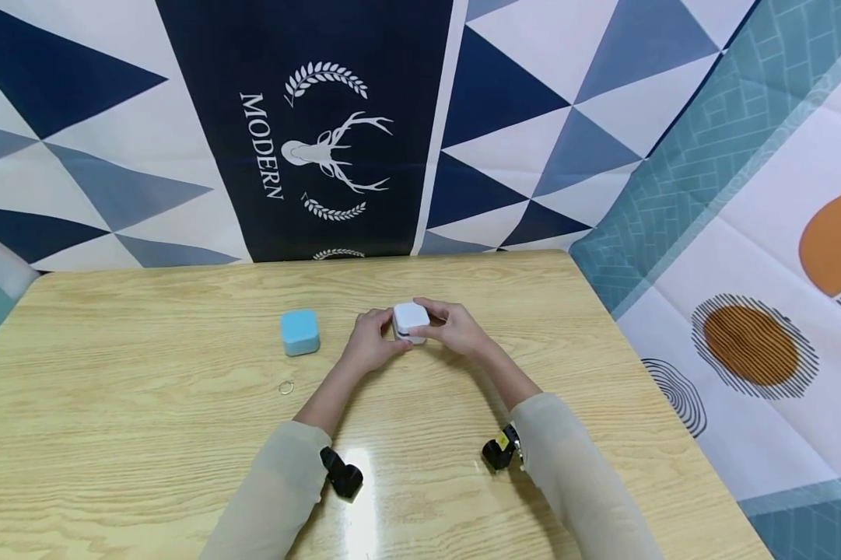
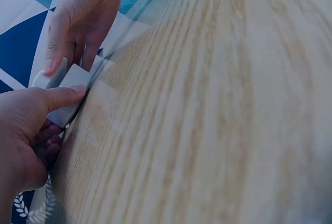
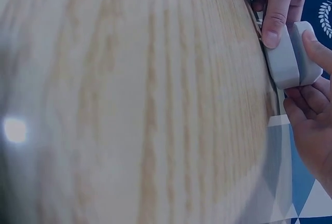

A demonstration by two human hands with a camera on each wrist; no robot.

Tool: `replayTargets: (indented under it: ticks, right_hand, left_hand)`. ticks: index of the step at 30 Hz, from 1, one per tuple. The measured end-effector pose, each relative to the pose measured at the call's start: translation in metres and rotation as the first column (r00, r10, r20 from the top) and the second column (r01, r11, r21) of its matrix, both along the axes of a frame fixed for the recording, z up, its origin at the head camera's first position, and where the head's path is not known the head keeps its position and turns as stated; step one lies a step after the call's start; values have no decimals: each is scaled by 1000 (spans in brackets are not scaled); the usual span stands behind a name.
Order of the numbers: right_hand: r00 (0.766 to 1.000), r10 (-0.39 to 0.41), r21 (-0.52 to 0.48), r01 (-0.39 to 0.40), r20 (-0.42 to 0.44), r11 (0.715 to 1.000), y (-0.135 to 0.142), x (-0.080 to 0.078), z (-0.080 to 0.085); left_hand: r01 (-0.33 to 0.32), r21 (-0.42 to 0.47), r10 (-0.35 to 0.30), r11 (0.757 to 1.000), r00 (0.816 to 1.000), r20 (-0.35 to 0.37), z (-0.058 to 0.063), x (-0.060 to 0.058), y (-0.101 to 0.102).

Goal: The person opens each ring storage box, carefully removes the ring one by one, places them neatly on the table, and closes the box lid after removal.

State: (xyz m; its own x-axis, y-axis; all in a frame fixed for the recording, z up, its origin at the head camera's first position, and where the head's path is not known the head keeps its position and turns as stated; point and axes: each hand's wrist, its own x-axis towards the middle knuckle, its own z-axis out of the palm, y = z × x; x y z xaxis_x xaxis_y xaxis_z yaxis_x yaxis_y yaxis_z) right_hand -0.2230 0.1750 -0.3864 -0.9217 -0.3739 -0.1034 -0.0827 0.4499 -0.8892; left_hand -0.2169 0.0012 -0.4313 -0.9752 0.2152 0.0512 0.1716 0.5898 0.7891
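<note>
Between the two hands, low over the table in the head view, is a small white box with a rounded square lid (image 1: 411, 313). A dark gap runs between the lid and the base (image 3: 282, 71), wider on one side in the left wrist view. My left hand (image 1: 369, 342) grips the base, its thumb pressed against the side. The right hand (image 1: 458, 330) pinches the lid between thumb and fingers. What lies inside the box is hidden. To the left of the hands stands a light blue box (image 1: 299, 332), with a small ring (image 1: 286, 387) on the wood nearer the person.
The light wood table (image 1: 147, 451) ends at the back against a patterned cloth (image 1: 336, 47) with a deer head print. Another patterned cloth (image 1: 728, 435) hangs along the right edge. Black wrist cameras sit at both sleeves.
</note>
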Motion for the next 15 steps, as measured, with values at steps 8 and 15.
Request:
replayTargets:
  ticks: [8,15]
  right_hand:
    - [1000,-19,-18,19,-2,1000,4,-11,-17]
    - [999,-42,-31,42,3,999,4,-12,-22]
  left_hand:
    - [1,3,-1,1000,1000,-6,1,0,0]
    - [1,11,-1,1000,1000,-13,2,1,0]
